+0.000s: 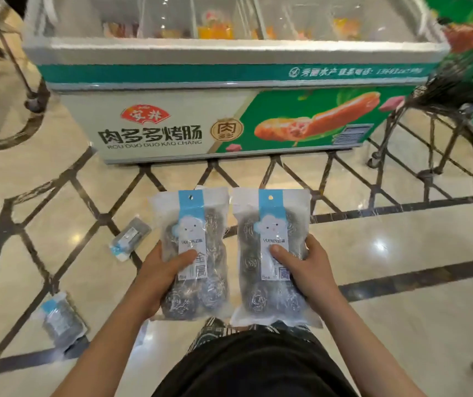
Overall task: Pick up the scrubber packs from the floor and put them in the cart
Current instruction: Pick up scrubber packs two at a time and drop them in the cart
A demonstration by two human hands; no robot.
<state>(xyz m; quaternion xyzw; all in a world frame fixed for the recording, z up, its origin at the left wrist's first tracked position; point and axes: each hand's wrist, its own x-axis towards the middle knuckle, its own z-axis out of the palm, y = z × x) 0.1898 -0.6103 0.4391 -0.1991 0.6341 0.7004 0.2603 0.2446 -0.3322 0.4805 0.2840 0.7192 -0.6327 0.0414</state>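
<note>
Head view | left hand (163, 277) gripped one scrubber pack (192, 253) | right hand (305, 270) gripped another pack (272, 253), both raised for transfer | cart (458, 90) at right | two packs (130, 237) lay on floor (401, 253).

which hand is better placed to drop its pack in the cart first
Right, probably. The right hand holds a scrubber pack on the side where the cart stands; the left hand is farther away.
</note>
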